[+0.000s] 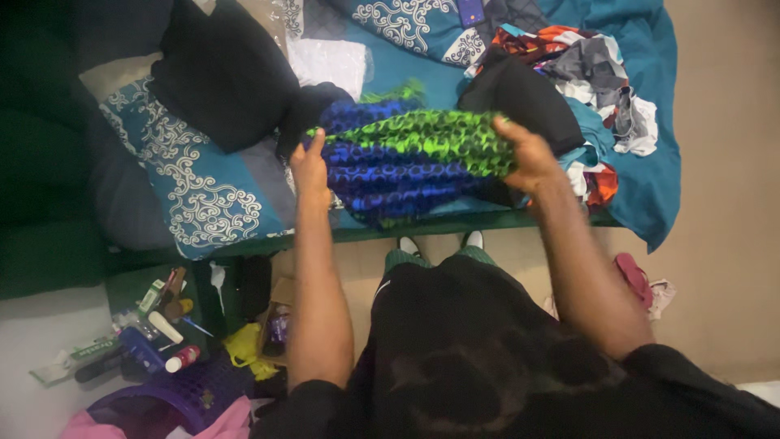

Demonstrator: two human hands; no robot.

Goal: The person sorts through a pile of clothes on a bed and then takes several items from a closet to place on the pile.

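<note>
Left hand and right hand, fingers closed on opposite ends, stretch a blue-and-green patterned cloth flat over the bed's edge, beside a heap of clothes.

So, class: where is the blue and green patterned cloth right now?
In the head view, the blue and green patterned cloth is stretched between the left hand and right hand, above the bed edge, beside a black garment.

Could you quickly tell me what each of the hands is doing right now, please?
Left hand: closed on the left edge of the blue and green patterned cloth.
Right hand: closed on the cloth's right edge.
</note>
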